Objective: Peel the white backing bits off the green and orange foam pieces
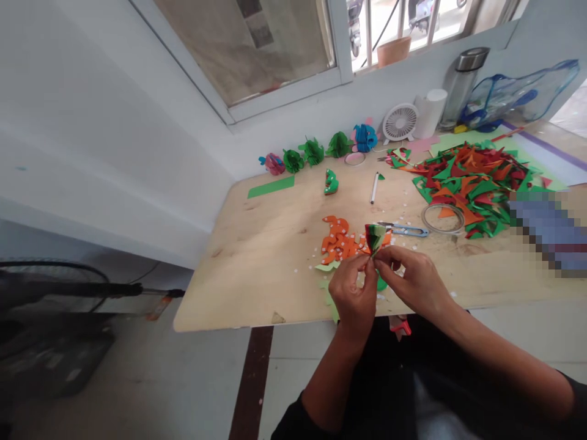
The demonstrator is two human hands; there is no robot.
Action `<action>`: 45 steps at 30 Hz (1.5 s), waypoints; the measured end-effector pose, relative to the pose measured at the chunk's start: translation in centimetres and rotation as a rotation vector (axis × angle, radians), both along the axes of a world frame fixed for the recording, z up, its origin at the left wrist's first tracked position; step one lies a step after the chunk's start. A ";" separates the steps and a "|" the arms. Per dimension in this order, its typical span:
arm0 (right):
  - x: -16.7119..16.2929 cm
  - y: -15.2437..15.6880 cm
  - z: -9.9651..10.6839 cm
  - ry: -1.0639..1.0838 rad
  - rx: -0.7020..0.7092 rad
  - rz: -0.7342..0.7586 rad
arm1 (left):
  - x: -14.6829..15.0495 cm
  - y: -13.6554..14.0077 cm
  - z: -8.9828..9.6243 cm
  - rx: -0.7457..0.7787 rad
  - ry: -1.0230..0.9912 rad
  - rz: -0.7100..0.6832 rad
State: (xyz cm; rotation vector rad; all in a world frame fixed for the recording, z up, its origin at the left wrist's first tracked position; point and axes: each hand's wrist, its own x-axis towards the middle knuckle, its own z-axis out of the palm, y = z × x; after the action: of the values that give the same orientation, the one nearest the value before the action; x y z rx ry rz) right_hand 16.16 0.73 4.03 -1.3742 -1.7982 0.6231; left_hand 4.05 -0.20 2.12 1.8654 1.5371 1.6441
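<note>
My left hand and my right hand meet over the front of the table, fingertips pinched together. Between them stands a fan-shaped green paper piece with dark and pale folds, its narrow end at my fingertips. Just beyond my left hand lies a pile of orange paper cutouts dotted with small white squares. Light green paper cutouts lie beside and under that hand, partly hidden. Behind my right hand rest blue-handled thread snips.
Paper scraps in green, red and orange are heaped at the right, beside a roll of tape. Finished paper figures line the wall near a small white fan. A white pen and a green cutout stack lie mid-table.
</note>
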 end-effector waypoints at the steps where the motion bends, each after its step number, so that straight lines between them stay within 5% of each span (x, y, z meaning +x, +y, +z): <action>1: 0.0 0.0 0.0 0.002 -0.001 -0.002 | 0.0 0.0 -0.1 0.016 0.019 -0.001; 10: -0.1 0.4 0.1 0.044 -0.026 0.016 | -0.3 -0.2 0.0 -0.008 0.048 -0.021; 25: 2.3 1.4 -0.9 0.290 -0.230 -0.051 | -0.1 1.4 0.5 -0.579 -0.851 -0.134; 31: 5.2 1.3 -2.9 0.121 -0.041 -0.174 | -0.2 1.5 0.9 -0.658 -0.876 -0.164; 38: 5.5 1.0 -3.3 0.128 -0.071 -0.185 | -0.4 1.3 1.3 -0.707 -0.848 -0.254; 41: 5.6 1.1 -3.3 0.180 -0.194 -0.217 | -0.4 1.3 1.1 -0.735 -0.838 -0.281; 45: 5.7 1.0 -3.2 0.424 -0.255 -0.161 | -0.3 1.2 1.0 -0.792 -0.873 -0.308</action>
State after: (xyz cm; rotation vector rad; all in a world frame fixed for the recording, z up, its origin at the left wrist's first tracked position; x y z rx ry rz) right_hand 21.86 1.75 0.79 -1.4079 -1.2918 0.9980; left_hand 3.76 0.98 3.12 0.7499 1.1505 1.1689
